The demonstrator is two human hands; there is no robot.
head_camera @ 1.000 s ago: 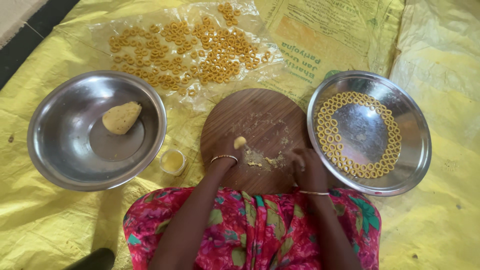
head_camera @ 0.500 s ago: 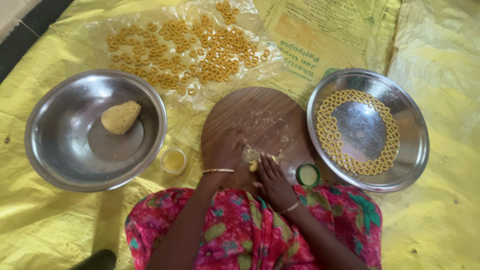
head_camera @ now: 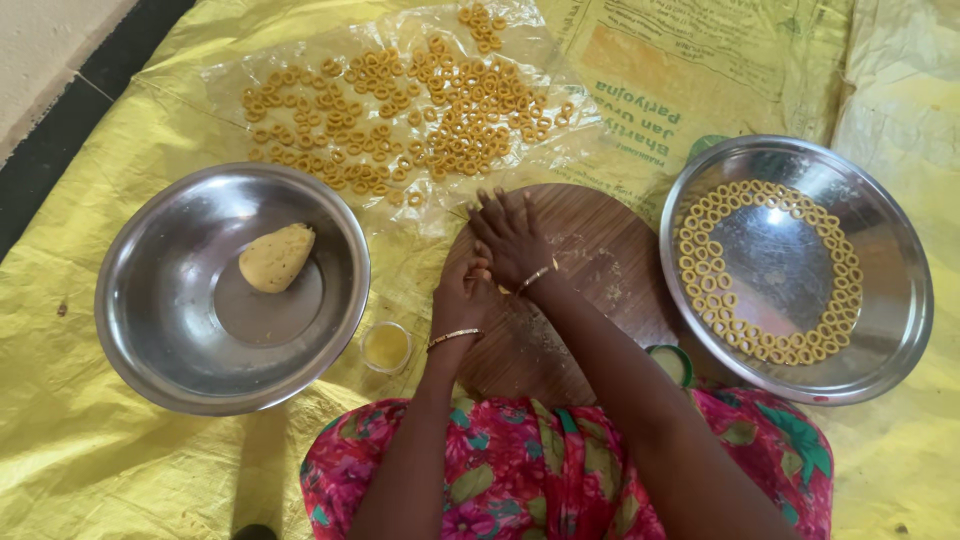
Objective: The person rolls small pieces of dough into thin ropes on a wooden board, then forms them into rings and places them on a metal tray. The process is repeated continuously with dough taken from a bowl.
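R hand point(head_camera: 512, 240) flat on round board point(head_camera: 610, 260), hides dough; L hand point(head_camera: 462, 298) beside.

The round board point(head_camera: 600, 260) is matt brown wood with visible grain, dusted with pale crumbs. Both the bowl point(head_camera: 150, 330) and the plate point(head_camera: 890, 290) are polished steel, smooth and mirror-bright, while the dough lump point(head_camera: 276, 256) looks soft, matt and slightly pitted. The yellow sheet point(head_camera: 90, 460) is crinkled woven plastic; the clear film point(head_camera: 230, 75) under the dough rings point(head_camera: 400, 110) is glossy.
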